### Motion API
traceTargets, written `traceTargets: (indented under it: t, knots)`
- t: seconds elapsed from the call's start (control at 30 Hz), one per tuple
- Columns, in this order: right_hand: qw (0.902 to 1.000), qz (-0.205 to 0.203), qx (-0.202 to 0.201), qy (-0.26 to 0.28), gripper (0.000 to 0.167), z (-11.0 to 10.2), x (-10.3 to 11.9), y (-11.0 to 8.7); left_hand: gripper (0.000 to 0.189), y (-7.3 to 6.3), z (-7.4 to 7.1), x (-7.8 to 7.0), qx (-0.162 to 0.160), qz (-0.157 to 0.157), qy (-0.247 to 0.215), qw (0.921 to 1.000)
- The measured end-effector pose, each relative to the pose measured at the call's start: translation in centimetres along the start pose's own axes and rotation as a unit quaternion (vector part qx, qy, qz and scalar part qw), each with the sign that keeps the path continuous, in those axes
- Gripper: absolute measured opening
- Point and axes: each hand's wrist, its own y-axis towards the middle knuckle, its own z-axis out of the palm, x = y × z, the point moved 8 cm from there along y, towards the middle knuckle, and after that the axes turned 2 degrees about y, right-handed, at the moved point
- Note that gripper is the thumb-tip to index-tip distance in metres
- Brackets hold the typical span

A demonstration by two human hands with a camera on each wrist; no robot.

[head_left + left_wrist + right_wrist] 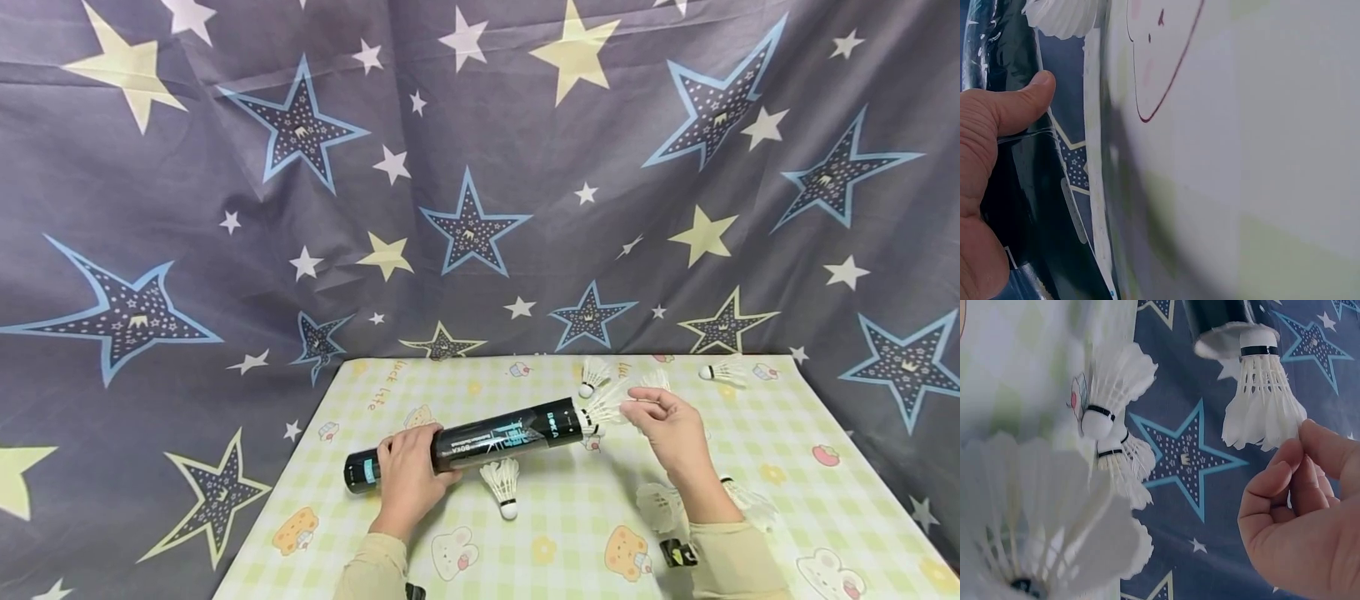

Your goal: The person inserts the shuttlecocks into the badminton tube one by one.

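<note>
BOKA tube [517,433], gripped by left fingers [411,445], right fingers [1287,460] pinching shuttlecock [1263,406], "LUCK LIFE" tablecloth [566,508]

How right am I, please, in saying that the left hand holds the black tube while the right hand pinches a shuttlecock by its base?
Not quite: the right hand pinches the shuttlecock by its feathers, not its base, as the right wrist view shows. The left hand does hold the black tube.

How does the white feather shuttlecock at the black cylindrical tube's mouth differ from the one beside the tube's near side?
Mouth shuttlecock is pinched by the right hand; near-side shuttlecock lies on the green-checked table.
Mouth shuttlecock's base faces the tube; near-side shuttlecock's base points away from it.
Both: white feathers, white base, dark band.
</note>
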Motion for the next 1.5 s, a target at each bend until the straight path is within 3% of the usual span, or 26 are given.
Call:
traceTargets:
  t: [0.77,1.1,1.5]
  knots:
    - [0.9983,0.001,0.053,0.023,0.038,3.9,-0.5,-0.7,0.087,0.0,-0.8,-0.3,-0.004,-0.019,-0.016,0.9997]
    - [0.9956,-0.006,0.080,0.048,0.038,5.1,-0.1,-1.5,0.086,-0.1,-1.3,-1.2,-0.029,-0.008,-0.015,0.9994]
    - [0.9894,-0.046,0.119,0.069,0.040,5.9,0.0,-2.2,0.089,-0.3,-1.4,-1.2,-0.031,-0.023,-0.016,0.9991]
